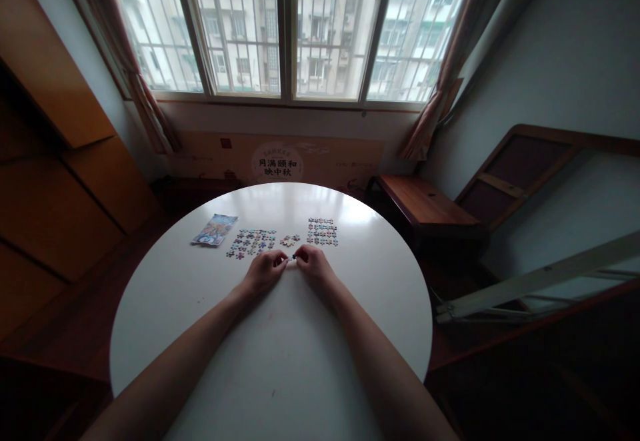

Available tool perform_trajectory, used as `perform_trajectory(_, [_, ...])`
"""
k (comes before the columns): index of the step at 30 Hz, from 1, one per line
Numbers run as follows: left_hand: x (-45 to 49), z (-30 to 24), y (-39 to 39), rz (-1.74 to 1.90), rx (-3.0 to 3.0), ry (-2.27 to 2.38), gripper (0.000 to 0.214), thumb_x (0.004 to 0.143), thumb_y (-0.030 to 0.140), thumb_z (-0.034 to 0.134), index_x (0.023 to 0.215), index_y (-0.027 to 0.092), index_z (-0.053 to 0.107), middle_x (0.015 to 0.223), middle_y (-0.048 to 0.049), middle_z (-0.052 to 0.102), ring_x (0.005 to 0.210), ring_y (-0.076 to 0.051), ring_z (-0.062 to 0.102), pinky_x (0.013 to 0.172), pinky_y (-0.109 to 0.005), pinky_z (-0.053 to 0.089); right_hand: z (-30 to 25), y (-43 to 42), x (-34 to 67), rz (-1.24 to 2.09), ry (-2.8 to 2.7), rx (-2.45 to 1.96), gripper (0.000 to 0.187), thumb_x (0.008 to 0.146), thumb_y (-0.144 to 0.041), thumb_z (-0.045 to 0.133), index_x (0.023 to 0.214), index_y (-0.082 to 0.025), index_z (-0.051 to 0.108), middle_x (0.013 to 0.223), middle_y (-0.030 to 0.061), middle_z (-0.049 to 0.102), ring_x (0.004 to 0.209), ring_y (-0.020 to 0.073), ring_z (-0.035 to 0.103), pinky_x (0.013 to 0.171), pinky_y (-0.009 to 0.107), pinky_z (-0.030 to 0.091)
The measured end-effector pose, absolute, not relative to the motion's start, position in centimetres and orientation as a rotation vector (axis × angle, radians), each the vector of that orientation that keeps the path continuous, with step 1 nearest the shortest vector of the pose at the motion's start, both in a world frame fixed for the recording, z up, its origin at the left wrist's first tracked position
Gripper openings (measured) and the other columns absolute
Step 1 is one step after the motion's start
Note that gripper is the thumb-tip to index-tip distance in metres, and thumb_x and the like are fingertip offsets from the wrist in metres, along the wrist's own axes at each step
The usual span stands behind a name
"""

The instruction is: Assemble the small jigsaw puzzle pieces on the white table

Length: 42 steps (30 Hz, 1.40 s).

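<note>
Close together over the white round table (280, 334), both hands are in a pinch. A small jigsaw piece (294, 256), dark blue in part, shows at the fingertips of my right hand (313, 261). My left hand (266, 270) has thumb and forefinger pressed together on what looks like another, paler piece, mostly hidden. Just beyond the fingers sits a small cluster of jigsaw pieces (289, 241). Rows of loose pieces (251, 242) lie past my left hand, and a second set of rows (323, 232) past my right.
At the far left of the table lies a colourful printed picture sheet (215, 230). A wooden bench (425, 199) stands beyond the table on the right, near a folded metal frame (540, 274). Orange cabinets (85, 194) line the left, and a barred window (285, 28) is ahead.
</note>
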<state>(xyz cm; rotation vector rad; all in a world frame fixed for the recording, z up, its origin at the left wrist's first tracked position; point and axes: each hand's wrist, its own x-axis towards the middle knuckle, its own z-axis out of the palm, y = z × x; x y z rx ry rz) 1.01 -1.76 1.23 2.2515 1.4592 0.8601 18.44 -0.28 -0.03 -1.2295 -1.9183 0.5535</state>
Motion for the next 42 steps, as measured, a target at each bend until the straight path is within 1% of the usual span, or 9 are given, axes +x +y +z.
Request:
perform_trajectory(13, [1.00, 1.14, -1.74, 0.865, 2.253, 1.462, 0.020, 0.081, 0.029, 0.054, 0.082, 0.017, 0.069, 0.063, -0.0013, 0.063, 0.059, -0.012, 0.055, 0.056, -0.021, 0.038, -0.18, -0.22, 18.41, 0.542, -1.908, -1.254, 0.014, 0.070, -0.009, 0.054, 0.076, -0.016, 0.064, 0.068, -0.0002, 0.057, 0.063, 0.0111, 0.049, 0.061, 0.021, 0.038])
perform_trajectory(42, [0.86, 0.87, -1.56, 0.854, 2.284, 1.458, 0.020, 0.082, 0.029, 0.053, 0.082, 0.017, 0.069, 0.063, -0.0010, 0.063, 0.058, -0.012, 0.055, 0.056, -0.020, 0.037, 0.12, -0.43, 18.41, 0.534, -1.915, -1.230, 0.013, 0.070, -0.010, 0.052, 0.075, -0.015, 0.064, 0.068, 0.0007, 0.057, 0.064, 0.0119, 0.049, 0.062, 0.022, 0.038])
